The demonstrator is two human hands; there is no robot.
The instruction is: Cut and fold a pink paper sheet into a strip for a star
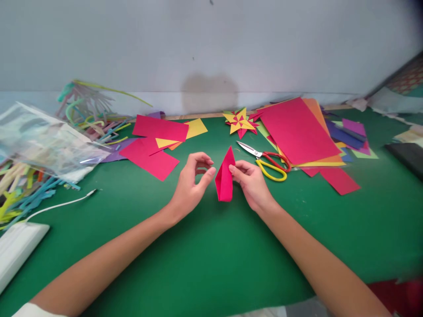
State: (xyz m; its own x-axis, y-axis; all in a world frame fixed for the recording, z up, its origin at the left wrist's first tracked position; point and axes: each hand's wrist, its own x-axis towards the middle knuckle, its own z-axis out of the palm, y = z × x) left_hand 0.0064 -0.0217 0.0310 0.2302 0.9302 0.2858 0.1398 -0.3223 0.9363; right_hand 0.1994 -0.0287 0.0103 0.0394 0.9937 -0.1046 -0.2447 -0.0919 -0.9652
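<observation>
My right hand [249,182] pinches a folded piece of red paper [226,179] by its right edge. The paper stands up in a narrow shape, pointed at the top, with an opening along its left side. Just left of it is my left hand [194,182], thumb and fingers curved and apart, holding nothing. Scissors [271,163] with one red and one yellow handle lie beyond my right hand, blades slightly apart. A red and yellow paper star [240,122] rests behind the folded paper.
Red sheets [300,132] are stacked at the back right, with a red scrap [340,180] before them. Red pieces [160,128] lie back left. A plastic bag [49,136], pipe cleaners [99,123] and a white power bank [21,251] with cable occupy the left.
</observation>
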